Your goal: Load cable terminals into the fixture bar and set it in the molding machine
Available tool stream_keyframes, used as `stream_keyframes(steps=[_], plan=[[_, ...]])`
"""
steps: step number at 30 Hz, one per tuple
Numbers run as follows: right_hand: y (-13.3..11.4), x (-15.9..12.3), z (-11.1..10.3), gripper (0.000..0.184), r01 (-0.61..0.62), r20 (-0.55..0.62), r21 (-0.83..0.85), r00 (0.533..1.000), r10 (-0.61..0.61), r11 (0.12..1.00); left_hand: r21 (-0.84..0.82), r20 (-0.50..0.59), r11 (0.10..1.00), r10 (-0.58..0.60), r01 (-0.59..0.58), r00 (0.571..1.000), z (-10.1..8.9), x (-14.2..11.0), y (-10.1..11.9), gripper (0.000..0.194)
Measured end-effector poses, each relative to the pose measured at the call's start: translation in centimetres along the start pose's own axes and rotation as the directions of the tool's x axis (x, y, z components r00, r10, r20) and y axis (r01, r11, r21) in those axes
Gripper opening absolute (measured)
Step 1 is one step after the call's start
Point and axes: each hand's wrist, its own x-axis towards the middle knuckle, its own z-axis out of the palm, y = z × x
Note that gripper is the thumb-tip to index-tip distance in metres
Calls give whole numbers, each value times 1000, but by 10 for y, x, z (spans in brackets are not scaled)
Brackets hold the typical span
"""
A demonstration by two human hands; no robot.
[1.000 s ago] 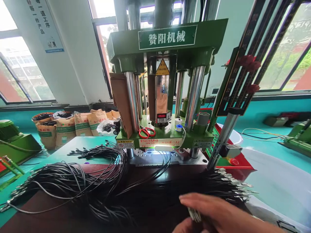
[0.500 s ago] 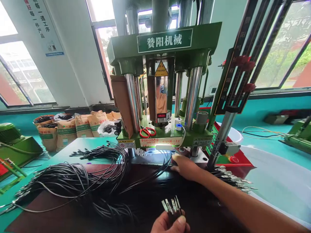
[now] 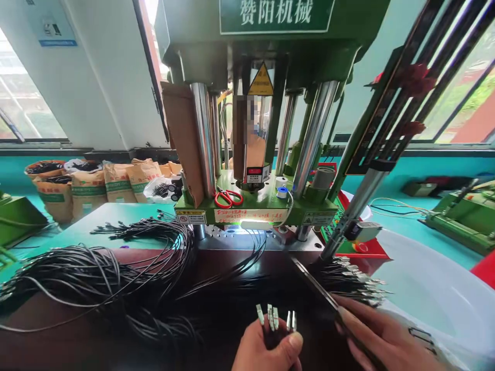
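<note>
Our right hand [image 3: 381,332] is back from the press [image 3: 255,214], a slim tool [image 3: 315,282] now showing in its grip. Our left hand [image 3: 266,353] is pinching some plugs [image 3: 275,318], metal ends up. Cables [image 3: 93,273] pile left of both on the dark table [image 3: 38,332], sacks [image 3: 88,188] way beyond.

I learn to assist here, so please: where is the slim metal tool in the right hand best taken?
Probably pinch the slim metal tool by its bare stretch, ahead of the right hand, coming from the green press side. It is long and narrow, slants from that hand toward the press, and this stretch is uncovered.
</note>
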Motion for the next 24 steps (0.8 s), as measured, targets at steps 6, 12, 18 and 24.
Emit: stream_keyframes(steps=[6, 12, 18, 24], plan=[[3, -3, 53, 47, 134, -156, 335, 984, -86, 932, 186, 45, 982, -27, 18, 999, 4, 1, 15, 54], [-7, 5, 64, 50, 184, -149, 307, 978, -144, 934, 265, 53, 963, 27, -40, 998, 9, 0, 18, 41], [0, 6, 59, 50, 152, -103, 285, 986, -128, 946, 301, 76, 953, 8, -31, 997, 13, -2, 21, 31], [-2, 5, 60, 53, 152, -82, 276, 988, -134, 949, 315, 70, 949, -17, -6, 997, 15, -3, 25, 31]])
